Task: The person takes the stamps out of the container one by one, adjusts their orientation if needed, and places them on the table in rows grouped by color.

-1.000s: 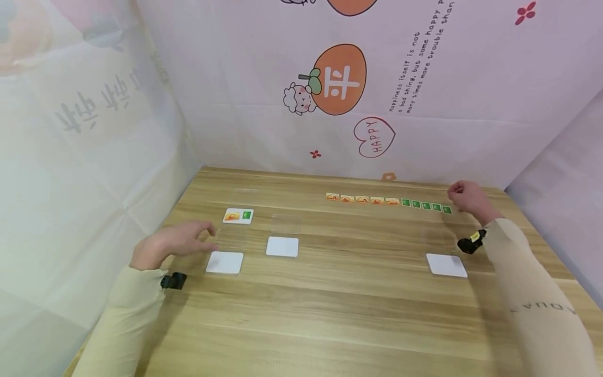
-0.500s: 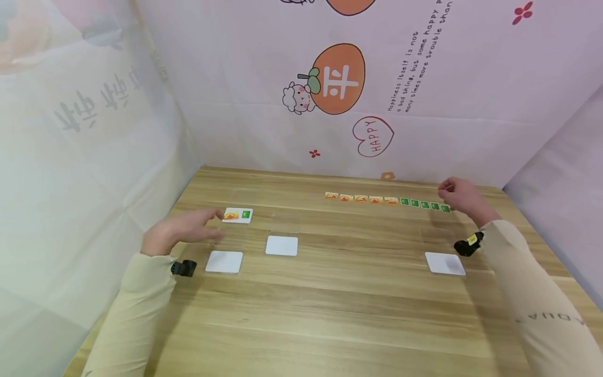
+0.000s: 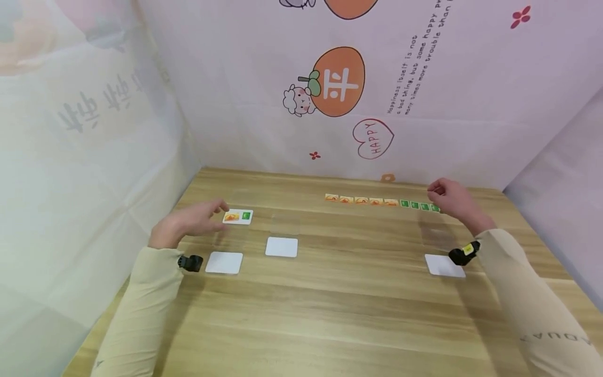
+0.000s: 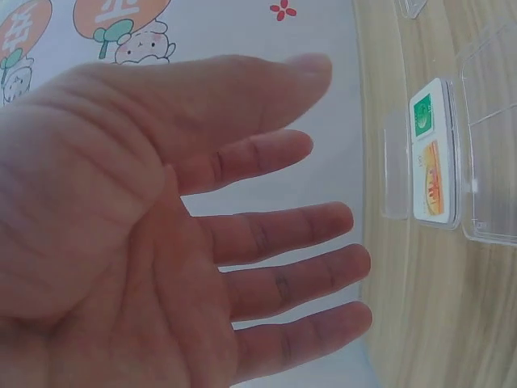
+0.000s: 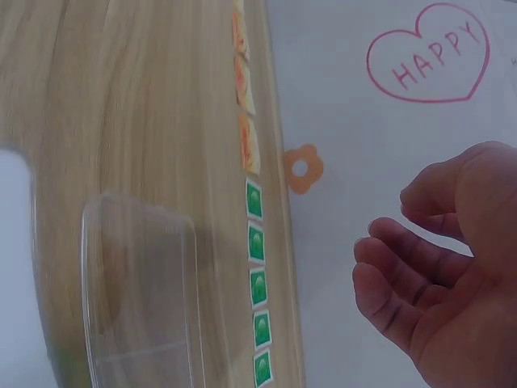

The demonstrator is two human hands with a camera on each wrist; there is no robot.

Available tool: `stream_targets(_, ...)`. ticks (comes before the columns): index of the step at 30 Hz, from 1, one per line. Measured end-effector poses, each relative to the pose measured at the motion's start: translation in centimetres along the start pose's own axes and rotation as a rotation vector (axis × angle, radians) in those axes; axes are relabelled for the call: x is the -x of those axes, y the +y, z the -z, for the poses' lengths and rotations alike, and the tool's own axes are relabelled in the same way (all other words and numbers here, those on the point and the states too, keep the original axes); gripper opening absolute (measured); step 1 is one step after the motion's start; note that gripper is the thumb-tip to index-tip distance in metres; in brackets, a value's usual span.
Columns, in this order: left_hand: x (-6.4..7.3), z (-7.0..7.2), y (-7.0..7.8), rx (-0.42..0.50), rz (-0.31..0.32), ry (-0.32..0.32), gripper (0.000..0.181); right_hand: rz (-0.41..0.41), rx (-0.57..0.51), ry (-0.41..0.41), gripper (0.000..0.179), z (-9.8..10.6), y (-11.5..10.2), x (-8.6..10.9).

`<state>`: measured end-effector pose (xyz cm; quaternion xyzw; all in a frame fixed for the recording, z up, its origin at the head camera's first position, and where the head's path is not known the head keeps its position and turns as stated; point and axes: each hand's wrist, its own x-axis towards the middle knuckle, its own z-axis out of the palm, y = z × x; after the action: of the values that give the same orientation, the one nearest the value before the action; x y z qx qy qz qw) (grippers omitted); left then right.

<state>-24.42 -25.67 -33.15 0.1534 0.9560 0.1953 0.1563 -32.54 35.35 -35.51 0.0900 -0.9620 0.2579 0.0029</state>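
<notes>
My left hand (image 3: pixel 195 220) hovers just left of a white card (image 3: pixel 238 221) bearing one orange and one green sticker. In the left wrist view its fingers stretch out, holding nothing, and the card (image 4: pixel 436 117) lies in a clear case. At the far right, my right hand (image 3: pixel 454 201) hangs over the end of a row of small green stickers (image 3: pixel 415 205), partly covering the last one. Its fingers curl loosely with nothing between them in the right wrist view. Orange stickers (image 3: pixel 361 200) continue that row to the left.
Plain white cards lie at the left (image 3: pixel 224 263), left of centre (image 3: pixel 281 246) and right (image 3: pixel 438 266). Clear plastic lids sit behind them, one (image 3: pixel 285 224) near the centre card and one (image 5: pixel 137 275) by the right hand. A printed cloth (image 3: pixel 264 136) backs the wooden table.
My left hand has moved right and away from me, toward the stickered card. My right hand has drifted left over the end of the green stickers. The cards and stickers stay put.
</notes>
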Motion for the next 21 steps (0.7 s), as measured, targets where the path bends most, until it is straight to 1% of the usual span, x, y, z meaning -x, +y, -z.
stream_targets(5,-0.2,-0.4,-0.3,0.051,0.012,0.003,0.054,0.019,-0.038,0.007,0.044,-0.3,-1.1,0.3)
stream_targets(9,-0.4,-0.6,-0.6,0.085,0.029,0.014,0.056,0.021,-0.058,0.015,0.043,-0.3,-2.4,0.3)
stream_targets(15,-1.1,-0.6,-1.1,0.132,0.048,0.062,0.059,0.025,-0.060,-0.005,0.043,-0.5,-4.8,0.2)
stream_targets(21,-1.8,-0.8,-1.7,0.154,0.080,0.067,0.062,0.056,-0.051,-0.007,0.037,-1.1,-6.7,-0.1)
